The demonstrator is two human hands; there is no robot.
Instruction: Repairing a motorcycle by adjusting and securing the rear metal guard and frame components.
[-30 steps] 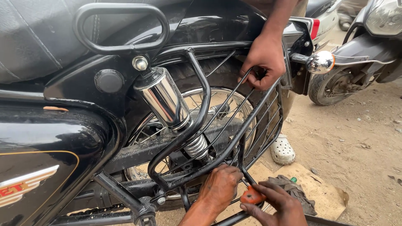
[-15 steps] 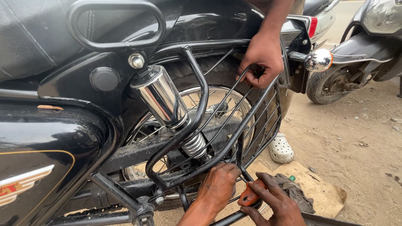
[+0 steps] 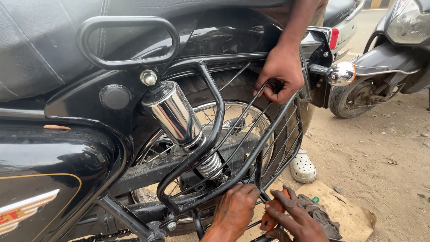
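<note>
A black motorcycle (image 3: 67, 148) fills the view from 9 o'clock to the centre, its chrome shock absorber (image 3: 172, 114) slanting down toward the rear wheel (image 3: 233, 121). Over the wheel sits the black wire guard frame (image 3: 273, 134), and another person's hand (image 3: 281, 74) at 1 o'clock grips its top bar, as it did a second ago. At 6 o'clock the left hand (image 3: 235, 210) rests with its fingers curled together over the frame's lower bar. Just beside it, the right hand (image 3: 293, 217) has its fingers clamped on an orange-handled tool (image 3: 273, 213), which now sits closer to the frame's lower corner than a second ago; I judge the work on that lower mount to be under way rather than finishing. Room is tight: the frame bars, spokes and shock spring (image 3: 209, 165) crowd the hands from 10 to 12 o'clock, while open dirt ground (image 3: 385, 152) lies toward 3 o'clock, past a white clog (image 3: 303, 166) and a scooter (image 3: 385, 58) at 2 o'clock.
</note>
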